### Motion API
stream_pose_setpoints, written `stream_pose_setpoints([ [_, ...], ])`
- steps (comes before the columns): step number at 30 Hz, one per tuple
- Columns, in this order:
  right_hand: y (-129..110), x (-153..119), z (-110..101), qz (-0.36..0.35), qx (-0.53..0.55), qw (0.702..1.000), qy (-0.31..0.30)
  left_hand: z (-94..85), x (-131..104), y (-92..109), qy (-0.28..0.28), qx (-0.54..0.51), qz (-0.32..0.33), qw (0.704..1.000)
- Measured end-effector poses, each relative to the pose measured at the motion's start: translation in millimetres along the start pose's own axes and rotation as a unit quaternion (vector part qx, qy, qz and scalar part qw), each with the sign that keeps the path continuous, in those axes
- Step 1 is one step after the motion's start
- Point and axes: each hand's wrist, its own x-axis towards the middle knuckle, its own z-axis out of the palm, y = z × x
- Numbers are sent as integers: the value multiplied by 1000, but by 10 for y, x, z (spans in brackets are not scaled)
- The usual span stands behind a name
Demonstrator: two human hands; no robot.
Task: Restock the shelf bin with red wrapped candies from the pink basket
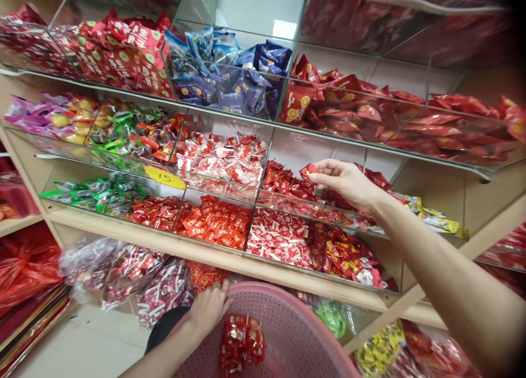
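My right hand (343, 179) pinches a small red-wrapped candy (308, 171) between thumb and fingertips, just over a bin of red-wrapped candies (283, 181) on the middle shelf. At the bottom, my left hand (209, 308) is closed over the left rim of a pink perforated plastic basket (296, 293); the fingertips are partly hidden inside. A small cluster of shiny red packets (242, 342) lies in the basket. Beside the right hand's bin, to the left, is a bin of white-and-red wrapped candies (224, 159).
Glass-divided shelves hold blue packets (246, 90), red snack packets (341, 104) and orange-red candies (217, 224). A yellow tag marked 15 (164, 177) hangs at the left. Plastic bags of candy (135, 271) stand under the shelf. A wooden post (464, 246) slants at the right.
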Motion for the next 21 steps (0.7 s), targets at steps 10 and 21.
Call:
stream_pose_setpoints([
  [10, 417, -1308, 1114, 54, 34, 969, -237, -25, -33, 0, -15, -5, 3, 1000],
  [21, 1593, -2373, 1997, 5, -266, 904, -334, -50, -40, 28, -18, -3, -5, 1000],
])
